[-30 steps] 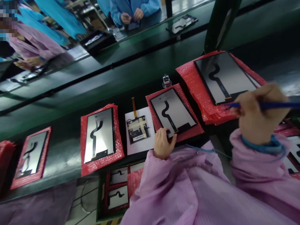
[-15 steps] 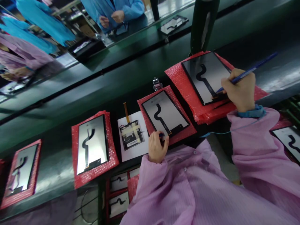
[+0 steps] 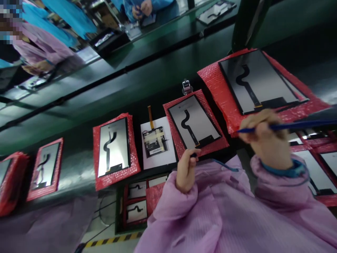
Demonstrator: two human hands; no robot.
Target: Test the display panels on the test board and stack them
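Note:
My right hand [image 3: 268, 140] is closed around a blue pen [image 3: 302, 125], slightly blurred, its tip pointing left. It is in front of a display panel [image 3: 265, 82] with a black flex cable, which lies on a stack of red bubble-wrap bags [image 3: 218, 95]. My left hand [image 3: 186, 170] has its fingers curled together over a small dark thing [image 3: 194, 155] that I cannot make out. It is by the lower edge of another panel [image 3: 197, 123], resting on a red bubble-wrap bag [image 3: 223, 142].
A white sheet [image 3: 168, 160] carries a taped circuit part [image 3: 155, 142]. Farther left, panels [image 3: 119, 144] lie on red bags. Below the bench edge is a crate [image 3: 122, 225] of panels; more panels [image 3: 309, 168] sit at right. Across the bench, other people's hands [image 3: 142, 8] work.
My right hand has lifted the pen off the right panel's cable end and come back toward my body. My left hand has drawn back from the middle panel. The view has shifted.

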